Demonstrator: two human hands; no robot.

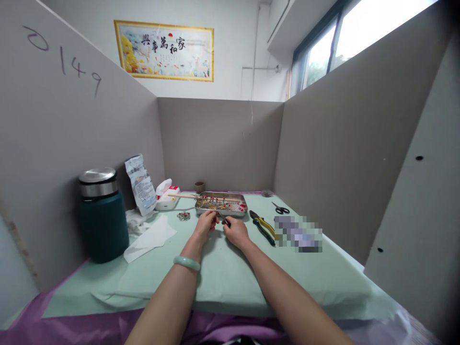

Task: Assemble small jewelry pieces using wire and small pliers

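My left hand (206,224) is closed in a pinch just in front of the metal tray (201,211); what its fingertips hold is too small to make out. Beside it, my right hand (236,232) grips a slim dark tool (223,218) whose thin tip points toward the left fingertips. The tool's exact kind is hidden by the fingers. Small red and gold-coloured beads or jewellery parts (215,205) lie in the tray. A thin light stick (182,196) rests across the tray's left rim. Left of the tray sits a small pile of red-and-silver beaded pieces (183,216).
Pliers with yellow-green handles (263,229), black scissors (281,209) and a blurred purple item (298,235) lie on the right. Leftward stand a green flask (102,223), a foil pouch (141,184), a tissue pack (167,198) and loose paper (151,239). Grey partitions (221,143) enclose the table.
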